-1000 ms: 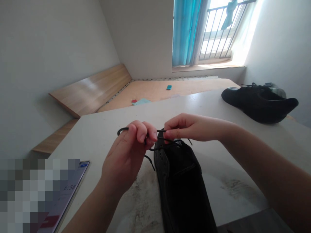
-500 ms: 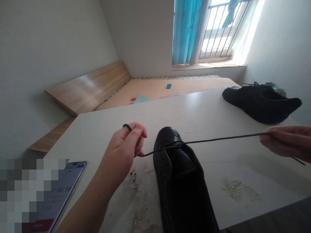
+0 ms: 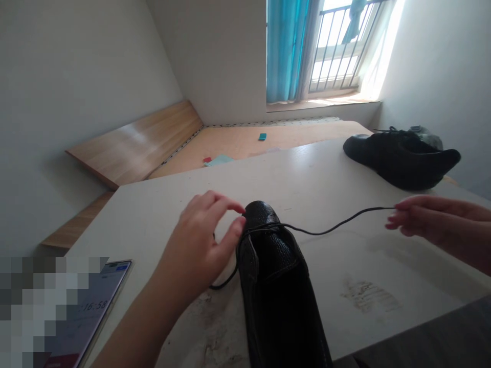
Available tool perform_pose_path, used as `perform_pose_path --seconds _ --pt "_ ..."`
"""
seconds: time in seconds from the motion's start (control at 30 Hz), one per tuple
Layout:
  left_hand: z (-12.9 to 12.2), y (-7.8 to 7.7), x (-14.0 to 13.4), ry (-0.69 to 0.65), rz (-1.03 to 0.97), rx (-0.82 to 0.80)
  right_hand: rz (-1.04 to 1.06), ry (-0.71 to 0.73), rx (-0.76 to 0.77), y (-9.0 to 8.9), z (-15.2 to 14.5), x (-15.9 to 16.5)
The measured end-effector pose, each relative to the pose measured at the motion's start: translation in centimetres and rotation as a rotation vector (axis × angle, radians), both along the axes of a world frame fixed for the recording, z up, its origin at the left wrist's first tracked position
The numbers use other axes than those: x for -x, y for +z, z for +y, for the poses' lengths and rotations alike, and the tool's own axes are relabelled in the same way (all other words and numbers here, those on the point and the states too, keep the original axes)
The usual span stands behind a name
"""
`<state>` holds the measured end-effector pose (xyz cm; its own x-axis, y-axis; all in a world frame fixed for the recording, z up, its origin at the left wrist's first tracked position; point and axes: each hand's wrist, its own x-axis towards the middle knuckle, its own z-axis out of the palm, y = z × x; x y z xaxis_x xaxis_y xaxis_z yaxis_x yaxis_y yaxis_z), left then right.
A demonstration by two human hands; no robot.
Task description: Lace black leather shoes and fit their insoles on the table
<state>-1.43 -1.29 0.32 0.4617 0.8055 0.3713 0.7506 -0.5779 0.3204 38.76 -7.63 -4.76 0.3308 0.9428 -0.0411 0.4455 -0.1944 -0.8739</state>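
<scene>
A black leather shoe lies on the white table with its toe pointing away from me. A dark shoelace crosses the front of its opening. My left hand is at the left of the toe, thumb and forefinger apart, with no lace between their tips. One lace end hangs loose below that hand onto the table. Out to the right, my right hand pinches the other stretch of lace, which sags between hand and shoe.
A second black shoe, laced, stands at the far right of the table. A phone showing a timer lies at the lower left. Dirt marks spot the tabletop. Behind is a bed board with small papers.
My left hand has let go of the lace and spread its thumb and forefinger near the toe. The lace held by my right hand has gone from taut to slack.
</scene>
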Motion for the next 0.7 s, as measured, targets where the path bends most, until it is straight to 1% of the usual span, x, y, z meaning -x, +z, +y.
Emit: perform_pose_path --seconds 0.03,0.07,0.1,0.17,0.2,0.23,0.27,0.3,0.43,0.47,0.5,0.53,0.6,0.63,0.7 --pt "-0.7 0.2 -0.7 -0.100 -0.055 0.027 0.027 0.072 0.047 0.5 0.2 2.2" --pt "-1.3 0.4 -1.4 -0.178 -0.082 0.059 0.032 0.181 0.105 0.9 0.5 4.2" --pt "-1.9 0.4 -1.9 -0.228 -0.080 0.090 0.018 0.284 0.136 1.2 0.7 6.0" --pt "-2.7 0.2 -2.7 -0.265 -0.061 0.129 -0.051 0.515 0.258 1.5 1.0 8.8" --pt "-2.9 0.0 -2.9 -0.268 -0.053 0.138 -0.105 0.595 0.289 1.5 1.1 9.6" --pt "-3.0 -0.1 -3.0 -0.267 -0.050 0.140 -0.164 0.646 0.297 1.5 1.2 10.1" --pt "-3.1 -0.3 -3.0 -0.266 -0.051 0.135 -0.226 0.660 0.275 1.4 1.3 10.2" --pt "-3.1 -0.4 -2.9 -0.264 -0.052 0.123 -0.295 0.639 0.235 1.3 1.4 10.1" --pt "-3.1 -0.3 -2.6 -0.259 -0.051 0.060 -0.578 0.386 0.087 0.6 1.3 7.9" --pt "-3.1 -0.2 -2.6 -0.258 -0.053 0.054 -0.625 0.343 0.050 0.4 1.3 7.3" --pt "-3.2 -0.1 -2.7 -0.257 -0.055 0.055 -0.656 0.329 0.014 0.1 1.2 6.8" --pt "-3.2 0.0 -2.8 -0.253 -0.056 0.063 -0.675 0.346 -0.011 -0.1 1.2 6.3" --pt "-3.2 0.0 -3.2 -0.208 -0.056 0.090 -0.702 0.430 -0.019 -0.7 1.2 5.8" --pt "-3.2 0.0 -3.5 -0.168 -0.055 0.103 -0.717 0.465 -0.006 -1.0 1.2 5.7" --pt "-3.2 0.0 -4.0 -0.074 -0.042 0.109 -0.743 0.489 0.026 -1.4 1.3 5.6"
